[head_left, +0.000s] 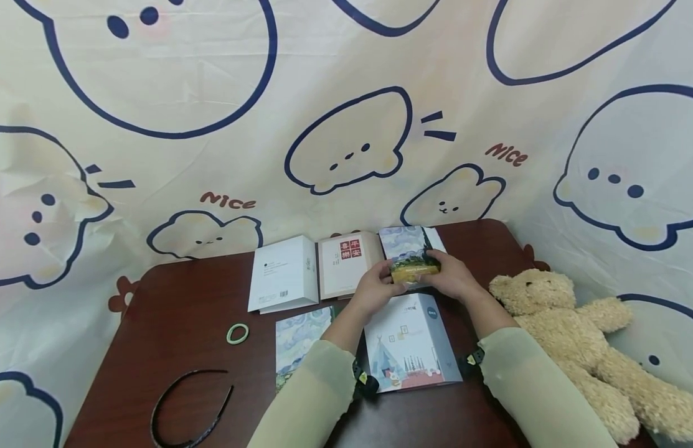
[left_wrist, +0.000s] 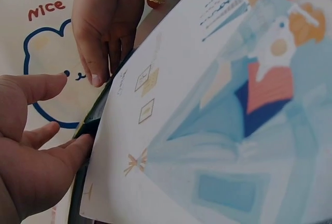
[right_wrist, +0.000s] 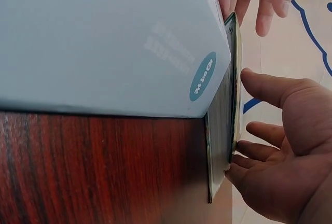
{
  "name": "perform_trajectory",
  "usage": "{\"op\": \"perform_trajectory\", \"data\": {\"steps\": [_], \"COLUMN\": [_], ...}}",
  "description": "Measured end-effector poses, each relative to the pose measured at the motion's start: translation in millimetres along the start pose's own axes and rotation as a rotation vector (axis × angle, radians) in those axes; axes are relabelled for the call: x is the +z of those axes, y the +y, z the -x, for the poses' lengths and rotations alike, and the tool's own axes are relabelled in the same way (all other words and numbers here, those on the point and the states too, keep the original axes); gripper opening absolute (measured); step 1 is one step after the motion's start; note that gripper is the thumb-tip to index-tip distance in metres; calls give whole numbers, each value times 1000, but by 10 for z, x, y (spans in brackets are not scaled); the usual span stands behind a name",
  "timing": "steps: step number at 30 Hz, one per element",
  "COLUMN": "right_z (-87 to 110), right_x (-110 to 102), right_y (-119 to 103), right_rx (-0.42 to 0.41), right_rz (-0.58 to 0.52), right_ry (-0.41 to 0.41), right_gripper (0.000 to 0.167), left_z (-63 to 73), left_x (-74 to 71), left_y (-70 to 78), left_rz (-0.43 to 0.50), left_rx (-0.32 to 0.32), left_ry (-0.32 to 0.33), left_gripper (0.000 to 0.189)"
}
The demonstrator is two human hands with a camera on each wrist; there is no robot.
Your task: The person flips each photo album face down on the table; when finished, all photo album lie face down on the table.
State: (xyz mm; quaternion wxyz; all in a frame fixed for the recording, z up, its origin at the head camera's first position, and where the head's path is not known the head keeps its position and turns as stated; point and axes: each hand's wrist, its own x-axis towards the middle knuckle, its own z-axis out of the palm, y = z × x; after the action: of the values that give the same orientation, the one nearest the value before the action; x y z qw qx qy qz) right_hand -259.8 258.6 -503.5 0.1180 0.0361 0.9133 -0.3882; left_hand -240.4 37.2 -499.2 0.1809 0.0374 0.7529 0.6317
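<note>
At the back right of the table, a book with a painted landscape cover (head_left: 409, 246) lies between both hands. My left hand (head_left: 375, 287) is at its left side; in the left wrist view a fingertip meets the book's edge while the thumb stands apart. Opposite it, my right hand (head_left: 451, 275) touches the right edge, and the right wrist view shows its fingertips against the cover, with the page block (right_wrist: 222, 117) visible. Neither hand plainly closes round the book. Just in front lies a white boxy book (head_left: 405, 342) with a tent drawing.
A white book (head_left: 282, 274) and a cream book with red characters (head_left: 346, 264) lie to the left. Another painted cover (head_left: 301, 336) is partly behind the left sleeve. A green ring (head_left: 237, 333), a black headband (head_left: 158, 404) and a teddy bear (head_left: 570, 342) are also there.
</note>
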Motion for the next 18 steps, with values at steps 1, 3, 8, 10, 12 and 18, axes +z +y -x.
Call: {"op": "perform_trajectory", "data": {"steps": [1, 3, 8, 10, 12, 18], "right_z": [-4, -11, -31, -36, -35, -12], "right_x": [2, 6, 6, 2, -3, -13], "right_y": [-3, -6, -11, -17, -25, -52], "right_rx": [-1, 2, 2, -1, 2, 21], "right_rz": [-4, -11, -23, -34, -47, -81], "right_ry": [-3, -8, -14, -17, -18, -36], "right_gripper": [84, 84, 84, 84, 85, 86], "left_z": [1, 7, 28, 36, 45, 66], "left_x": [-4, -12, -32, -43, -53, -88], "left_y": [7, 20, 60, 71, 78, 78], "left_rz": [-1, -8, -14, -13, -11, 2], "left_rx": [-2, 0, -4, -5, -4, 7], "left_ry": [0, 5, 21, 24, 25, 28], "left_gripper": [71, 71, 71, 71, 71, 71]}}
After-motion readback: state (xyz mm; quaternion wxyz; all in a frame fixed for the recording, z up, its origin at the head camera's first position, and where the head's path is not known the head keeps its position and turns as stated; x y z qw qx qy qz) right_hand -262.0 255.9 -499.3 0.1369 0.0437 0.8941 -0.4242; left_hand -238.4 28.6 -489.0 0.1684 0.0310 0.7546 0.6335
